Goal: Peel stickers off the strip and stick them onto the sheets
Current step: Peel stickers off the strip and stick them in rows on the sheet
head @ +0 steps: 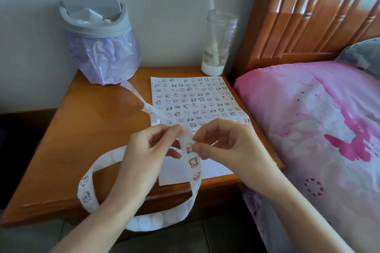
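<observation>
A white sheet (192, 98) lies on the wooden bedside table (92, 129), most of it covered with rows of small cartoon stickers. A long white sticker strip (194, 167) loops down past the table's front edge and trails back toward the bin. My left hand (150, 150) pinches the strip near its top fold. My right hand (224, 141) pinches a cartoon sticker (189, 148) at the strip's edge with thumb and forefinger. Both hands hover above the sheet's near end.
A grey swing-lid bin (96, 26) with a purple liner stands at the table's back left. A clear tumbler (218, 43) with a straw stands at the back right. A bed with pink bedding (318, 129) and a wooden headboard (308, 12) borders the right.
</observation>
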A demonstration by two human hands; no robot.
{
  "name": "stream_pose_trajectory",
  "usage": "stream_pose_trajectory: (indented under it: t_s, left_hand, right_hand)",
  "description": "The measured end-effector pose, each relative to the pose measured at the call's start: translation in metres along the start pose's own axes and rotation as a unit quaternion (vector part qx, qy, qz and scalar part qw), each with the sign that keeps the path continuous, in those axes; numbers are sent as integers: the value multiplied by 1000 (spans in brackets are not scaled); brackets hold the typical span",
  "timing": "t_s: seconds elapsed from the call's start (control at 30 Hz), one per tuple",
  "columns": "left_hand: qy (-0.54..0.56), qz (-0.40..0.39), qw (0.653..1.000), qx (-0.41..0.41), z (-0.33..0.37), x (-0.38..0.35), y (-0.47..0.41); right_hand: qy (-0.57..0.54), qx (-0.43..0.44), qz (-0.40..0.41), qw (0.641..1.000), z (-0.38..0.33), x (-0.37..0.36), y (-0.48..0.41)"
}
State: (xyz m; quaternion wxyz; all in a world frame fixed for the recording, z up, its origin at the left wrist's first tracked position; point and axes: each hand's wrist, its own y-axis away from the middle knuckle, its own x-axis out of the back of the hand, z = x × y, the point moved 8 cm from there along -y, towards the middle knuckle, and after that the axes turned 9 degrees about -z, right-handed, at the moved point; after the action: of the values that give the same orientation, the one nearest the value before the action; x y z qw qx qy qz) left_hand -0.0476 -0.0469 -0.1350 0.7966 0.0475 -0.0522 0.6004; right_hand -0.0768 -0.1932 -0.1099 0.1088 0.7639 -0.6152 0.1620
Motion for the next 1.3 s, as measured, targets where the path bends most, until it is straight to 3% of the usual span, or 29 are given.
stream_pose_trajectory:
  t_s: [0.17, 0.53, 0.83, 1.3]
  left_hand:
    - [78, -21, 996, 42, -4, -6, 4]
    - [2, -30, 999, 25, -4, -7, 3]
    - [7, -17, 999, 27, -5, -7, 2]
    - [-13, -14, 1000, 8, -6, -6, 2]
  right_hand:
    - [-5, 12, 19, 1000, 0, 5, 1]
    - [54, 30, 30, 998, 0, 5, 1]
    - [131, 75, 49, 987, -11, 3, 3]
    - [87, 42, 48, 994, -4, 3, 0]
